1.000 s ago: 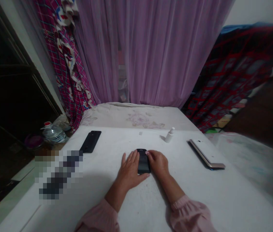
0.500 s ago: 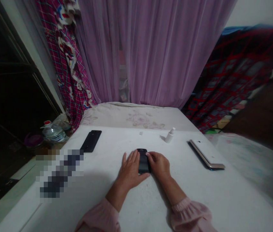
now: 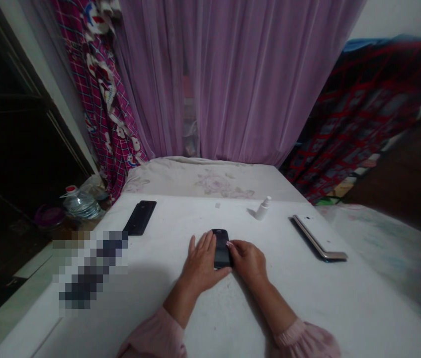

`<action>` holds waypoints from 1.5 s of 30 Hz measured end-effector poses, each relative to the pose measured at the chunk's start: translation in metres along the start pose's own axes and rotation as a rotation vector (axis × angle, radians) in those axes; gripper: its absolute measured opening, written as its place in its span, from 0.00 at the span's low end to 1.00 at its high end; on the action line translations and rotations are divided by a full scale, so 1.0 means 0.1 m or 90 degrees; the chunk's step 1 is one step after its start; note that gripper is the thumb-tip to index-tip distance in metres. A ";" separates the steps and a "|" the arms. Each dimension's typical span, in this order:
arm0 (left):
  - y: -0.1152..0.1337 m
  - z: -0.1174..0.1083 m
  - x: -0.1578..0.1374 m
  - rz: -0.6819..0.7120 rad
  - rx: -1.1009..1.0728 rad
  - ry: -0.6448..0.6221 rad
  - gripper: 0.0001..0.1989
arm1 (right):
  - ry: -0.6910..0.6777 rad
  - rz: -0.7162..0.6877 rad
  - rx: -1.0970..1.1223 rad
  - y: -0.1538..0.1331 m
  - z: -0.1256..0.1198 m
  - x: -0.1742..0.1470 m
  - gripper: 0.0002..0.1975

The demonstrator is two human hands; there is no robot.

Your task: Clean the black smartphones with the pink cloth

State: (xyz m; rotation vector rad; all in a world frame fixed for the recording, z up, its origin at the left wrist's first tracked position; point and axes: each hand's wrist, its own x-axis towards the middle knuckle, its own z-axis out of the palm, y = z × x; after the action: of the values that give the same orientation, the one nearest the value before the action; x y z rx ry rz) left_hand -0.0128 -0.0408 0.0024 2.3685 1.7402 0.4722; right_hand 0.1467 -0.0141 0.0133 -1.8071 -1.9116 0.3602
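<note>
A black, rectangular, glossy-screened smartphone (image 3: 221, 252) lay face up on the white, flat-topped table (image 3: 165, 248), between the hands. The left hand (image 3: 201, 261) rested flat, fingers close together over its left edge, thumb by the near edge. The right hand (image 3: 249, 261) pinched a small whitish scrap (image 3: 228, 244), possibly tissue, at its right edge. A small white bottle (image 3: 261, 211) stood beyond.

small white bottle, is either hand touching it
No, the small white bottle stands apart from both, with the left hand and the right hand at the black smartphone.
</note>
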 end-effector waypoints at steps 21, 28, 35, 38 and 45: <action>0.00 0.01 0.01 -0.004 0.002 -0.005 0.44 | -0.011 0.070 0.054 -0.01 -0.01 0.04 0.15; 0.01 -0.02 0.00 -0.008 -0.018 -0.006 0.43 | -0.035 0.066 0.085 0.04 -0.06 -0.15 0.15; 0.04 -0.03 0.01 -0.020 -0.005 -0.003 0.48 | 0.019 0.073 0.245 0.17 -0.01 0.02 0.18; 0.15 0.00 0.02 -0.106 0.002 0.030 0.51 | 0.056 0.072 0.276 0.21 0.02 0.19 0.20; 0.33 0.07 0.02 -0.155 0.009 0.101 0.40 | 0.046 0.063 0.272 0.21 0.04 0.38 0.18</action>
State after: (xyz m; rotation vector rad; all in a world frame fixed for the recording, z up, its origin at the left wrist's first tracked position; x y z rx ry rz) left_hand 0.0199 -0.0489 0.0066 2.1383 2.0728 0.6255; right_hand 0.1625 0.0254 0.0055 -1.6047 -1.5551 0.6712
